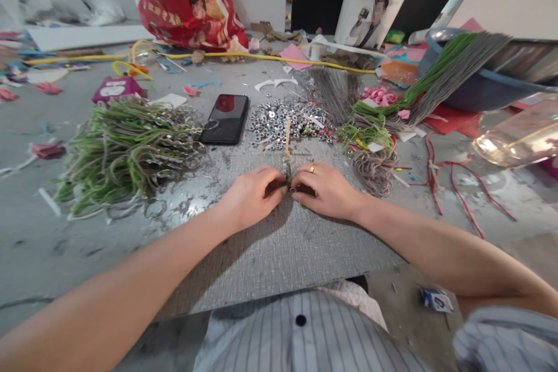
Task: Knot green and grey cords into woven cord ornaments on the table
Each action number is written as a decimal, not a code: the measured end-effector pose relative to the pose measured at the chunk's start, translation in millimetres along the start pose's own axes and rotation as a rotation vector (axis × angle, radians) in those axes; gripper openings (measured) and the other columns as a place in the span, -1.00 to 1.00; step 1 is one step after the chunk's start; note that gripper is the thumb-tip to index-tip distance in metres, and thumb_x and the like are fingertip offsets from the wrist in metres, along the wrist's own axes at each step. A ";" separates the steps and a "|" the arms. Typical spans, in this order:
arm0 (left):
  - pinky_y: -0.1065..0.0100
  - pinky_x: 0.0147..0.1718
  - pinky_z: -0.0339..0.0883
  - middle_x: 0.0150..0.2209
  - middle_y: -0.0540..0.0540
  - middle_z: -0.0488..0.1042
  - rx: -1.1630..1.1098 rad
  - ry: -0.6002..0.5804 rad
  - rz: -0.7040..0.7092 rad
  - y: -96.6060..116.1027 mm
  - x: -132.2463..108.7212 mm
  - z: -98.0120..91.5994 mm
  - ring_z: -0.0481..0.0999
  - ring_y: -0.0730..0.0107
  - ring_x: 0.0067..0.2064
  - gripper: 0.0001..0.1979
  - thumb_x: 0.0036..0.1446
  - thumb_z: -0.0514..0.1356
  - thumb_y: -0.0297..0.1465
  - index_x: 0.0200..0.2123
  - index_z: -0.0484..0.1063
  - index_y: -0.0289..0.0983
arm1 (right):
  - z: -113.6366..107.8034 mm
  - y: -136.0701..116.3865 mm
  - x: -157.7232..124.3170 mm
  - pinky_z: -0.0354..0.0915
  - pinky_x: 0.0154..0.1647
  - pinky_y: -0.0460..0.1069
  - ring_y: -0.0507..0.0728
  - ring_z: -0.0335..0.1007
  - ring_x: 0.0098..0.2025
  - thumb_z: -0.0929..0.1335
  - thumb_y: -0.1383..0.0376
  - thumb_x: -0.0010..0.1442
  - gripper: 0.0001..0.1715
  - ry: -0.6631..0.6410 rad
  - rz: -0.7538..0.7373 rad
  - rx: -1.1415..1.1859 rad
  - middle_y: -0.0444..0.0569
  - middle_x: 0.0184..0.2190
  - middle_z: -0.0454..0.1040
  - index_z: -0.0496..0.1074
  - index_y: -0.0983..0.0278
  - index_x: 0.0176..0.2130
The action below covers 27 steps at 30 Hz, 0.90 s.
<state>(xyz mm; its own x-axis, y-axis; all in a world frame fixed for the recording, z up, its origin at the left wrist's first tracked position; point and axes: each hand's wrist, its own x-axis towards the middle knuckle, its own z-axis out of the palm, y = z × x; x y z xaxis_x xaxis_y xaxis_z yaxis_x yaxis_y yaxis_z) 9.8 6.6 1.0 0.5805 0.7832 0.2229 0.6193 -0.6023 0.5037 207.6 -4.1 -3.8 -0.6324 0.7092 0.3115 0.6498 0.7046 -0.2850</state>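
Observation:
My left hand point(255, 196) and my right hand point(325, 189) meet at the middle of the grey board, fingertips nearly touching. Both are closed in a pinch on a small dark greenish cord point(288, 179), mostly hidden by the fingers. Right behind the fingertips, a thin pale stick point(288, 136) points away from me. Past it lies a heap of small shiny metal rings or nuts point(283, 119). To the left is a big pile of green and grey cord loops point(126, 157) with metal pieces. A smaller cord bundle point(374, 171) rests right of my right hand.
A black phone point(225, 119) lies beyond my left hand. At the right, long green and grey cords point(453, 70) hang over a blue basin point(473, 90), near a clear bottle point(514, 133) and red cords point(457, 174). A red bag point(183, 0) stands at the back.

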 end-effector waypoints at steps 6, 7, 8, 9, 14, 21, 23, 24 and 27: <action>0.37 -0.34 0.33 -0.36 -0.05 0.44 0.064 -0.018 0.071 -3.7 -0.4 5.1 0.46 0.39 -0.33 -0.88 0.11 0.07 -0.45 -0.33 0.41 -0.27 | 0.0 -0.6 0.5 0.15 -0.26 -0.01 0.09 0.29 -0.33 0.30 0.29 0.16 -0.90 -0.003 0.008 0.008 -0.04 -0.39 0.40 0.36 0.29 -0.34; 0.36 -0.34 0.33 -0.36 -0.05 0.44 0.084 -0.031 0.072 -3.8 -0.6 5.3 0.47 0.38 -0.32 -0.86 0.11 0.07 -0.45 -0.34 0.42 -0.27 | 0.2 -0.5 0.4 0.15 -0.26 -0.01 0.09 0.29 -0.34 0.30 0.29 0.16 -0.91 -0.004 0.010 0.009 -0.05 -0.40 0.40 0.36 0.29 -0.34; 0.36 -0.33 0.34 -0.36 -0.06 0.44 0.103 -0.045 0.072 -3.8 -0.8 5.4 0.48 0.37 -0.32 -0.85 0.12 0.06 -0.44 -0.34 0.43 -0.27 | 0.2 -0.5 0.3 0.14 -0.26 -0.01 0.08 0.28 -0.34 0.31 0.29 0.15 -0.91 -0.006 0.011 0.009 -0.06 -0.41 0.39 0.36 0.28 -0.35; 0.35 -0.33 0.34 -0.35 -0.06 0.45 0.120 -0.058 0.072 -3.7 -1.0 5.4 0.48 0.36 -0.31 -0.84 0.12 0.06 -0.44 -0.34 0.45 -0.27 | 0.3 -0.5 0.2 0.14 -0.26 -0.02 0.08 0.28 -0.35 0.31 0.29 0.15 -0.92 -0.005 0.013 0.009 -0.07 -0.42 0.38 0.35 0.28 -0.35; 0.36 -0.31 0.35 -0.35 -0.07 0.45 0.157 -0.063 0.071 -2.8 -1.0 5.5 0.49 0.35 -0.29 -0.83 0.13 0.05 -0.45 -0.32 0.45 -0.27 | -0.7 -1.2 0.2 0.13 -0.27 -0.02 0.07 0.26 -0.36 0.32 0.28 0.15 -0.91 -0.004 0.026 0.008 -0.08 -0.43 0.37 0.34 0.27 -0.36; 0.36 -0.31 0.36 -0.36 -0.07 0.43 0.167 -0.070 0.086 -2.8 -1.2 5.3 0.48 0.37 -0.31 -0.80 0.14 0.02 -0.45 -0.35 0.45 -0.27 | -0.7 -1.6 0.1 0.12 -0.27 -0.02 0.07 0.26 -0.36 0.31 0.28 0.14 -0.91 -0.005 0.026 0.007 -0.08 -0.43 0.37 0.34 0.27 -0.36; 0.34 -0.29 0.37 -0.33 -0.08 0.42 0.182 -0.100 0.104 -1.7 -1.6 4.1 0.48 0.35 -0.30 -0.80 0.12 0.02 -0.45 -0.33 0.46 -0.28 | -0.5 -1.4 -0.1 0.12 -0.28 -0.03 0.07 0.26 -0.36 0.31 0.28 0.15 -0.91 -0.001 0.024 0.003 -0.08 -0.43 0.38 0.34 0.27 -0.36; 0.33 -0.29 0.38 -0.32 -0.10 0.42 0.189 -0.122 0.110 -1.1 -1.8 3.4 0.48 0.35 -0.30 -0.80 0.12 0.03 -0.45 -0.32 0.46 -0.29 | -0.5 -1.3 -0.2 0.11 -0.29 -0.03 0.07 0.26 -0.37 0.31 0.28 0.15 -0.91 0.000 0.023 0.001 -0.08 -0.43 0.38 0.34 0.27 -0.36; 0.31 -0.32 0.38 -0.28 -0.11 0.41 0.204 -0.175 0.116 0.5 -1.9 1.2 0.47 0.34 -0.33 -0.79 0.11 0.05 -0.40 -0.27 0.46 -0.27 | -0.6 -1.2 0.1 0.12 -0.29 -0.03 0.06 0.26 -0.38 0.30 0.28 0.16 -0.90 0.006 0.029 -0.007 -0.08 -0.44 0.38 0.34 0.27 -0.37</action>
<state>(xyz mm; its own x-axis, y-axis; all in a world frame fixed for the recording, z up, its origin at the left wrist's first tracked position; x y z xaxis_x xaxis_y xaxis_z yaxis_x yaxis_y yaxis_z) 9.7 4.6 -0.3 0.7249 0.6795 0.1128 0.6268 -0.7187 0.3010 207.0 -4.9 -2.9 -0.6108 0.7289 0.3092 0.6706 0.6838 -0.2876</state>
